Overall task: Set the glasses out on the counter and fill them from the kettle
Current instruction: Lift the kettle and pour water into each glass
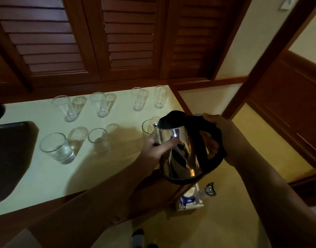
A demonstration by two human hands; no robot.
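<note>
A shiny steel kettle (180, 151) with a black lid and handle hangs tilted over the counter's right end, its spout at the rim of a clear glass (148, 127). My right hand (223, 138) grips the black handle. My left hand (156, 147) is wrapped round the lower part of that glass, fingers against the kettle's side. Several more clear glasses stand in two rows on the pale counter (46, 176), among them a front left glass (56, 148), a front middle glass (98, 140) and a back right glass (160, 96).
A dark tray (12, 158) lies at the counter's left end. Louvred wooden doors (128, 38) rise behind the counter. On the floor to the right of the counter sit a white and blue packet (189, 199) and a small dark wrapper (210, 189).
</note>
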